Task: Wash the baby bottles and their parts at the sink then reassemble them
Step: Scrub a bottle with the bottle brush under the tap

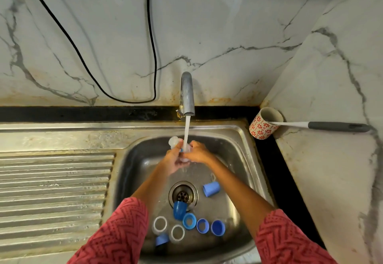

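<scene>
Hands together under tap (pixel 187 95): left hand (pixel 173 159) and right hand (pixel 198 152) both clutching clear bottle part (pixel 187 149); no writing legible.

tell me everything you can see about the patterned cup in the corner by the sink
The patterned cup is cream or white with a red flower print on its outside and a plain pale inside. It looks like ceramic or plastic; which one cannot be told. It appears tilted, mouth towards the corner wall, on the dark counter strip right of the sink. A long utensil with a white shaft and dark grey grip sticks out of its mouth to the right. Neither hand touches it.
</scene>
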